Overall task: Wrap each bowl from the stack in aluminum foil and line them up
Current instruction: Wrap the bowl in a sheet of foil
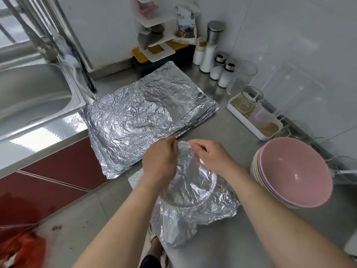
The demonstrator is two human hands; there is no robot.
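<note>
A bowl covered in crinkled aluminum foil (191,188) sits on the steel counter near the front edge, with loose foil spreading out to its right and below it. My left hand (160,159) pinches the foil at the bowl's far rim. My right hand (212,154) pinches the same far edge from the right side. A stack of several bowls (293,173), pink on top, stands to the right. A pile of flat foil sheets (143,115) lies behind the bowl, at centre left.
A steel sink (34,91) is at the left. Salt shakers and jars (218,66) line the back wall. A white tray with glass cups (255,117) sits at the right, behind the bowl stack. Red cabinet fronts lie below the counter edge.
</note>
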